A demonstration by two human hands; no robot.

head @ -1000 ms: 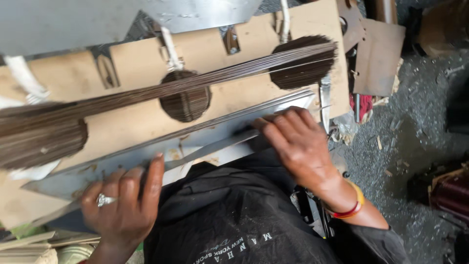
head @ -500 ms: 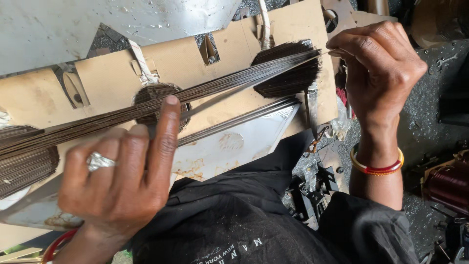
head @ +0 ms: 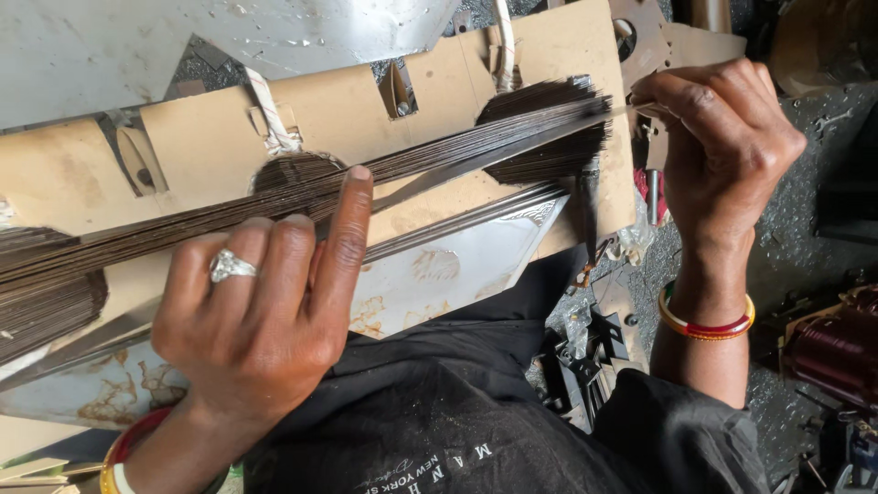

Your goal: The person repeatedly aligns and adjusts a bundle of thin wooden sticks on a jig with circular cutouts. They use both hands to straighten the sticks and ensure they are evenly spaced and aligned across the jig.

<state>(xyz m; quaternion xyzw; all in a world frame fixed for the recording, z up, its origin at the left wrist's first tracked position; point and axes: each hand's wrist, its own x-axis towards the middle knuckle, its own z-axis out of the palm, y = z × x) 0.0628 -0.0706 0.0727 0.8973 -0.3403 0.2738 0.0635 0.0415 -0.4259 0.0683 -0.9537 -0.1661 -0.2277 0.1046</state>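
- Wires (head: 274, 206), thin and dark, are lying in one long bundle across the tan cardboard form (head: 201, 146), running from its left edge up toward its right edge.
- I am pressing my left hand (head: 261, 311) down on the bundle near the middle of the form, forefinger stretched out along the strands, other fingers curled and not clamped on anything.
- I am pinching the right hand (head: 722, 146) shut on the bundle's tip just past the form's right edge, drawing the strands taut.
- Judging from this, I am straightening and tensioning the strands; the next move seems to call for keeping the left hand's pressure steady so that no strand is slipping out of line.
- Counting: one cardboard form, three fanned wire heaps showing at its cut-outs, two white cord ties (head: 270, 114), one ring, one bangle on each wrist.
- I am keeping a pale metal sheet (head: 439, 274) under the form's near edge, above my dark-clothed lap.
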